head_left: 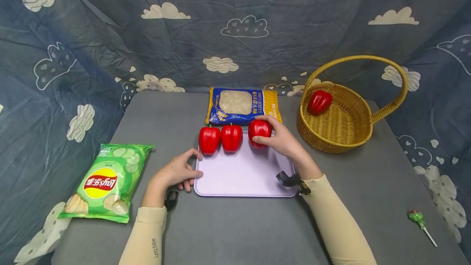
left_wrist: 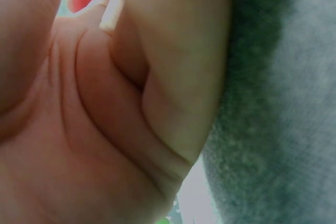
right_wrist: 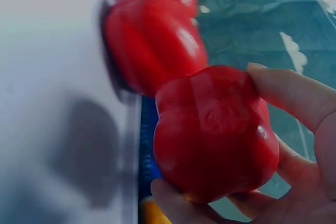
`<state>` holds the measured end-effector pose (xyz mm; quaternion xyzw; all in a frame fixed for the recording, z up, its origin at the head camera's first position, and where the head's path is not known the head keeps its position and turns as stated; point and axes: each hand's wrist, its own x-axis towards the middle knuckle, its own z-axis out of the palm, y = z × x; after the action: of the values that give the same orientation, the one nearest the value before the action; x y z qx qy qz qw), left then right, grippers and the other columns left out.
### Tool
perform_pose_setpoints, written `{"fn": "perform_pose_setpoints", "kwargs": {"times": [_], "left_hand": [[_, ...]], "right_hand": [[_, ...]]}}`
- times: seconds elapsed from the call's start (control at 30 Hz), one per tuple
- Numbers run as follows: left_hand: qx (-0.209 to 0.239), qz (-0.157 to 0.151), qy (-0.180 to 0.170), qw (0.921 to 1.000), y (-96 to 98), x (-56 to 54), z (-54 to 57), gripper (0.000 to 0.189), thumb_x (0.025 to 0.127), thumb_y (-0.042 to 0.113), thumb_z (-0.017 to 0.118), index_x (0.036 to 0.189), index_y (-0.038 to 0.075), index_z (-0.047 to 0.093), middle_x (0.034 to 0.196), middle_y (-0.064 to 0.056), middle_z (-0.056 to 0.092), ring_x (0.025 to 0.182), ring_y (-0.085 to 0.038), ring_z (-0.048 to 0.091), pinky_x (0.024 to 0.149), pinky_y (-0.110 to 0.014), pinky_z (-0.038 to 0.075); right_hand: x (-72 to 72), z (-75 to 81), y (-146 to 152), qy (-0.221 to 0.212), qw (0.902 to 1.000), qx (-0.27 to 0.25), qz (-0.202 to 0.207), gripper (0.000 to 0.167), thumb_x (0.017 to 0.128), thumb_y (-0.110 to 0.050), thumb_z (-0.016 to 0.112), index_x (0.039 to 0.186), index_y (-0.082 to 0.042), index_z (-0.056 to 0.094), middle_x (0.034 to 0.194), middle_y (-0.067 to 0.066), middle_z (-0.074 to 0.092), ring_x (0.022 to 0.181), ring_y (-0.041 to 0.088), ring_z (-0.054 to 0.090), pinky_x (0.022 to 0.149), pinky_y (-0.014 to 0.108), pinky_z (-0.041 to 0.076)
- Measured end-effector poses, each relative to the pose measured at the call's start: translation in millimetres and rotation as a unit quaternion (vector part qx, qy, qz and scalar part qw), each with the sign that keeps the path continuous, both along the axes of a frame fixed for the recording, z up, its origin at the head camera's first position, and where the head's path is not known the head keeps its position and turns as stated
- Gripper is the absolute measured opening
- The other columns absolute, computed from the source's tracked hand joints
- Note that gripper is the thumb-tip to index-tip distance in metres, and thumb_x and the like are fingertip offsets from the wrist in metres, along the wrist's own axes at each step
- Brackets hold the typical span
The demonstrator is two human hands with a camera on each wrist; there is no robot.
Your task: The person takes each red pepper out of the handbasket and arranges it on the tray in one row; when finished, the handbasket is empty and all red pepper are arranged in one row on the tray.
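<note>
My right hand [head_left: 281, 140] grips a red bell pepper [head_left: 259, 133] between thumb and fingers, over the far right part of the lilac tray [head_left: 239, 179]. In the right wrist view this bell pepper [right_wrist: 215, 135] appears raised, its shadow falling on the tray. Two more red bell peppers, one at the far left corner [head_left: 209, 140] and one beside it [head_left: 232, 138], sit on the tray. My left hand [head_left: 176, 171] holds the tray's left edge with curled fingers and thumb. Its palm [left_wrist: 94, 129] fills much of the left wrist view, hiding most of the contact.
Behind the tray lies a blue and yellow pasta bag [head_left: 239, 105]. A wicker basket [head_left: 324, 144] with a tall handle stands at the right, another red bell pepper [head_left: 320, 102] inside. Green chips bag [head_left: 106, 183] lies left; a lollipop [head_left: 417, 218] lies near the right edge.
</note>
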<state>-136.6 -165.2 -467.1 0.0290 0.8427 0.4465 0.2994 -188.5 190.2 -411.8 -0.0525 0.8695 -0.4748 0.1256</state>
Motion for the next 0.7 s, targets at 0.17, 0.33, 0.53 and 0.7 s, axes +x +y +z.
{"fn": "perform_pose_setpoints", "kwargs": {"times": [0.17,0.33,0.53,0.7], "left_hand": [[0.008,-0.007,0.009,0.9999,-0.1,1.2,0.6,0.046,0.095,0.022,0.080,0.131,0.022,0.052,0.067,-0.007,0.066,0.048,-0.018,0.066,0.045,-0.027,0.047],[0.004,-0.005,0.011,0.9999,0.0,0.8,0.3,0.047,0.095,0.023,0.080,0.132,0.023,0.052,0.067,-0.007,0.067,0.048,-0.019,0.066,0.046,-0.027,0.047],[0.002,-0.003,0.009,1.0000,-0.5,-0.1,-0.7,0.046,0.095,0.022,0.080,0.131,0.023,0.052,0.067,-0.008,0.067,0.048,-0.019,0.067,0.045,-0.027,0.048],[0.001,-0.001,0.002,1.0000,-0.3,-0.3,-0.5,0.047,0.095,0.022,0.080,0.132,0.023,0.052,0.068,-0.008,0.067,0.049,-0.020,0.067,0.046,-0.027,0.048]], "right_hand": [[0.4,-10.6,-8.5,-0.005,1.0000,-0.004,-0.003,0.068,0.094,-0.024,0.081,0.153,-0.024,0.049,0.159,0.020,0.047,0.138,0.046,0.052,0.110,0.063,0.050],[-2.7,-19.8,-9.5,0.004,0.9999,0.011,-0.009,0.068,0.093,-0.026,0.082,0.152,-0.024,0.049,0.159,0.019,0.049,0.137,0.045,0.054,0.111,0.063,0.050],[-4.8,-27.0,-11.0,0.017,0.9997,0.017,-0.004,0.066,0.093,-0.026,0.082,0.151,-0.022,0.050,0.158,0.018,0.050,0.136,0.044,0.055,0.111,0.062,0.050],[-4.0,-29.2,-14.8,0.031,0.9992,0.027,0.001,0.066,0.093,-0.024,0.082,0.150,-0.018,0.051,0.157,0.018,0.051,0.137,0.044,0.054,0.113,0.063,0.048]]}}
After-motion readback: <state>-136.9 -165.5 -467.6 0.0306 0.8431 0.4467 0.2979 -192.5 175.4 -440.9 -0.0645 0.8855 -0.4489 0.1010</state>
